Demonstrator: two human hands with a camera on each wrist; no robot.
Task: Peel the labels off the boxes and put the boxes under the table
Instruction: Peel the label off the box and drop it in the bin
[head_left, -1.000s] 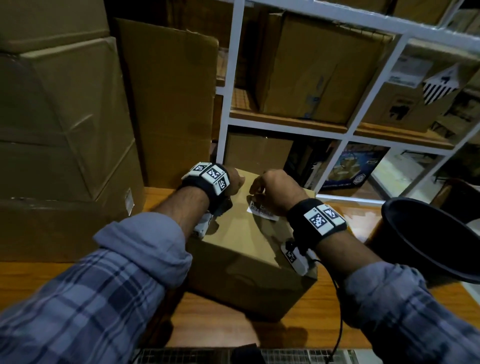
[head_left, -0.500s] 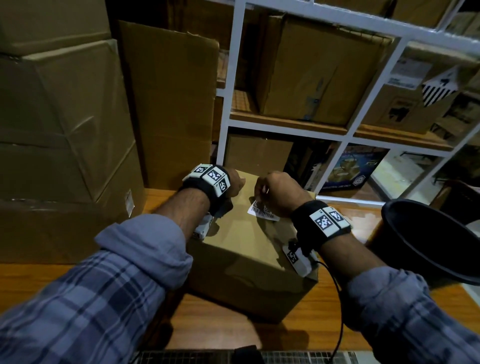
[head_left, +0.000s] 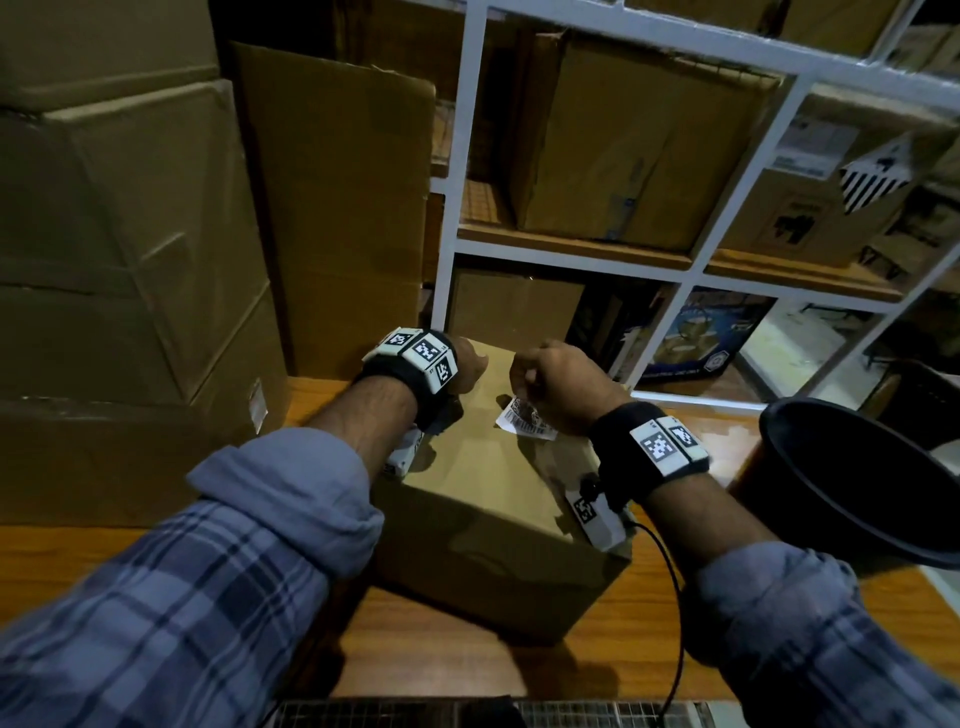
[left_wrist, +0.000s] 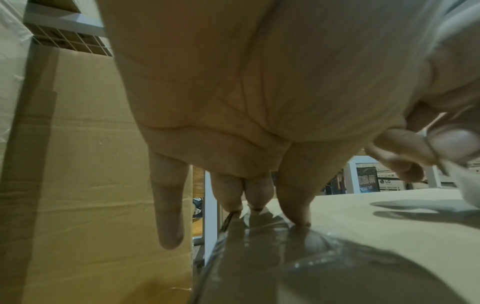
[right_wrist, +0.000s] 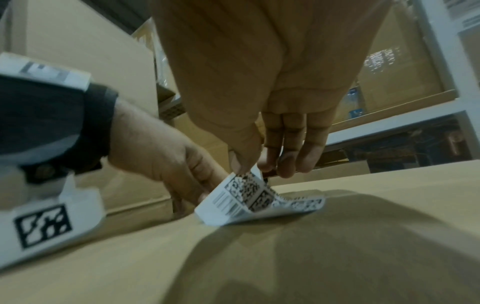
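The right hand (right_wrist: 262, 86) pinches the lifted corner of a white barcode label (right_wrist: 249, 195) between thumb and fingers; the rest of the label is stuck to the top of a cardboard box (head_left: 498, 499). The box sits on a wooden bench (head_left: 644, 639), in a storeroom stacked with large cartons (head_left: 130, 249) on the left and a white shelf rack (head_left: 727, 156) of boxes behind. A black bin (head_left: 862, 483) stands at the right edge. The left hand (left_wrist: 233, 92) rests on the box's far left edge, fingers straight and pointing down, fingertips (left_wrist: 298, 218) pressing the taped top, holding nothing.
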